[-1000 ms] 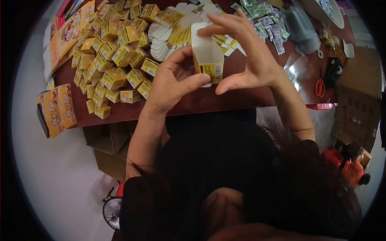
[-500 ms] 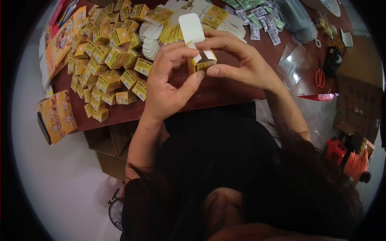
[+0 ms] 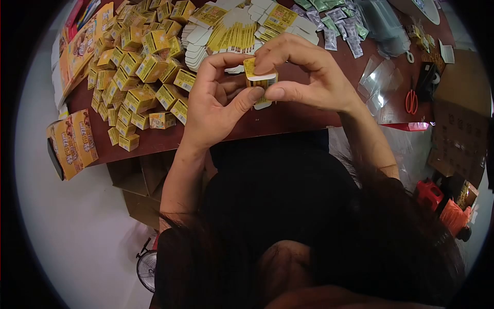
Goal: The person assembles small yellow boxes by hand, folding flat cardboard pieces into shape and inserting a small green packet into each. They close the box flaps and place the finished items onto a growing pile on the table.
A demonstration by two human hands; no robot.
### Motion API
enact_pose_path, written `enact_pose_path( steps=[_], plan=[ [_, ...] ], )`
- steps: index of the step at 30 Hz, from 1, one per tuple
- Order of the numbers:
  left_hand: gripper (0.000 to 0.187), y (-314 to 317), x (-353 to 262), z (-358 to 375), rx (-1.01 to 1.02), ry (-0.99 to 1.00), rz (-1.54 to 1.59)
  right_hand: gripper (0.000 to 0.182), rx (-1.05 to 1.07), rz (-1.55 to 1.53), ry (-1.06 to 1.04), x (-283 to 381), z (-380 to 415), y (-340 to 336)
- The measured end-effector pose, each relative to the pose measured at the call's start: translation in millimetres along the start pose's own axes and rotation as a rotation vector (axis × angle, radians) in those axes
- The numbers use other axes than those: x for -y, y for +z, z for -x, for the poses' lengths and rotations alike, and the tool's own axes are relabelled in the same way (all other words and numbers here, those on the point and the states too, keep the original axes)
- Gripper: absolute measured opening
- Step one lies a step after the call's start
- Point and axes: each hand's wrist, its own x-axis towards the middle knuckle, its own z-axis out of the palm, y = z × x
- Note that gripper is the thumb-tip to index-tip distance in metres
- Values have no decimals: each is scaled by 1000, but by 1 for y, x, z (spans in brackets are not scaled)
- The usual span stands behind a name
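Note:
A small yellow box [image 3: 262, 80] is held between both hands over the front of the dark red table [image 3: 303, 116]. Its yellow top flap is folded over, with a white edge showing along the front. My left hand [image 3: 218, 103] grips the box's left side, thumb at the front. My right hand [image 3: 314, 77] has its fingertips on the top flap and its thumb at the lower right. Flat unfolded cartons [image 3: 234, 36] lie fanned out behind the hands. To the left is a large heap of closed yellow boxes [image 3: 139, 98].
Green and purple sachets [image 3: 350, 38] lie at the back right, near clear plastic sheets [image 3: 378, 80] and red scissors [image 3: 411, 102]. An orange printed carton [image 3: 73, 144] hangs at the table's left edge. A cardboard box [image 3: 458, 129] stands at the right.
The box's tall white flap, upright before, is now folded down with its yellow side up. My right fingers have moved onto the top. A white flap now shows below the box.

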Motion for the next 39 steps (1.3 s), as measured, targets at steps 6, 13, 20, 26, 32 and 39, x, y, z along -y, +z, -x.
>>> enact_pose_path(
  steps=[6, 13, 20, 26, 32, 39],
  plan=[
    [54, 1, -5, -2, -6, -16, -58, 21, -106, -141, 344, 16, -7, 9],
    [46, 1, 2, -7, 15, 107, -14, 16, -17, 166, 2, 3, -1, -4],
    [29, 2, 7, -12, 142, 191, -241, 20, -15, 96, 155, 5, 15, -11],
    [34, -1, 15, -23, -86, 72, -63, 53, -409, 1073, 176, -35, 46, -72],
    [47, 3, 24, -31, -213, -167, 235, 27, -281, 1464, 331, -76, 73, -79],
    [60, 12, 31, -28, -136, -233, 314, 15, -172, 1652, 22, -94, 67, -94]
  ],
)
